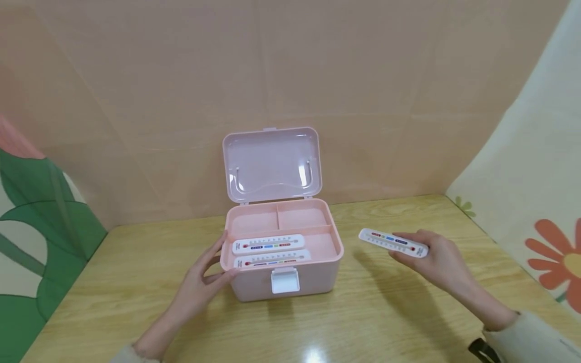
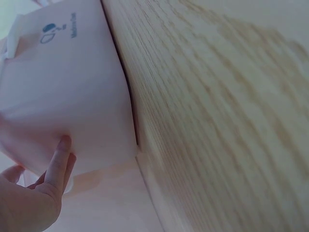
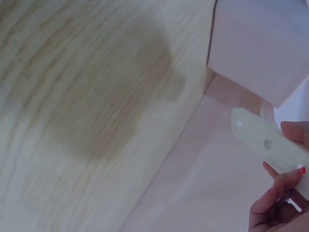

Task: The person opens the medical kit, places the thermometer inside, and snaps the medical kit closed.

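A pink medicine box [image 1: 313,280] stands on the table with its lid [image 1: 272,164] raised and its latch flap [image 1: 285,280] at the front. My left hand [image 1: 199,280] touches the box's front left corner, fingers fairly straight against the wall and rim. Two white thermometers, one behind [image 1: 268,244] and one in front [image 1: 272,258], lie side by side in the tray's long front compartment. To the right of the box, my right hand [image 1: 438,257] pinches a third white thermometer [image 1: 381,240] above the table. Its plain back faces the right wrist camera.
Behind the front compartment, the tray has two smaller ones, left [image 1: 254,220] and right [image 1: 301,214]. The wooden table [image 1: 354,322] meets a beige covering [image 1: 386,126] just behind the box. Flower-patterned sheets, left [image 1: 41,227] and right [image 1: 522,176], flank the table.
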Demonstrator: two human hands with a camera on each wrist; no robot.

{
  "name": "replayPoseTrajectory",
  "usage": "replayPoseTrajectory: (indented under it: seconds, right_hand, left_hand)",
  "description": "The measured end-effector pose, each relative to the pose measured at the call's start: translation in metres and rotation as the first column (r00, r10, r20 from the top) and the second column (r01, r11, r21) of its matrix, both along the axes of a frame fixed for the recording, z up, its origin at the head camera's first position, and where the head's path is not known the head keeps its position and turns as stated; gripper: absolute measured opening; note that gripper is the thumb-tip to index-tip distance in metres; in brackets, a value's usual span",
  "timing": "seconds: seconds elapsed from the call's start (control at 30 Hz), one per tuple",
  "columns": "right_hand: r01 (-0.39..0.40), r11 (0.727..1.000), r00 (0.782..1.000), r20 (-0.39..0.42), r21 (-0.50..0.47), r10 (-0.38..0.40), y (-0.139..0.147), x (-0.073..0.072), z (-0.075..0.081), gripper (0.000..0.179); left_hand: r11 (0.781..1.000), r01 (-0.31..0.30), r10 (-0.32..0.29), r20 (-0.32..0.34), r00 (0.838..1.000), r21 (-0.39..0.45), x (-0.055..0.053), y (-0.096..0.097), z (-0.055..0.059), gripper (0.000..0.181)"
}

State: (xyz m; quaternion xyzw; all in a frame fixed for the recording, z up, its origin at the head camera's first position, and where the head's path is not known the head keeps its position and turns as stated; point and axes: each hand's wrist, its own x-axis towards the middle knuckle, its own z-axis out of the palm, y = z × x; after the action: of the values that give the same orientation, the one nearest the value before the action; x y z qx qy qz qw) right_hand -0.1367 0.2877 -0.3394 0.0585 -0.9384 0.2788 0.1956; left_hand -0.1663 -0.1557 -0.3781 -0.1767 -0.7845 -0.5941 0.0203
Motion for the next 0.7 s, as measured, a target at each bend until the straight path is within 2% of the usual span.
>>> replayPoseTrajectory:
  seconds: [0.4,0.7]
  right_hand:
    - [-0.022,0.997,0.998,-0.062,-0.069,0.017,-0.003,0.003,0.017,0.035]
    - [-0.018,0.997,0.998,-0.053,-0.081,0.014,-0.007,0.004,0.026,0.039]
  left_hand:
    - [1.000,-0.012,0.012,0.008,1.000,-0.014,-0.001,0.001,0.003,0.076]
    - [1.000,-0.005,0.004,-0.017,1.000,-0.016,-0.002,0.001,0.000,0.076]
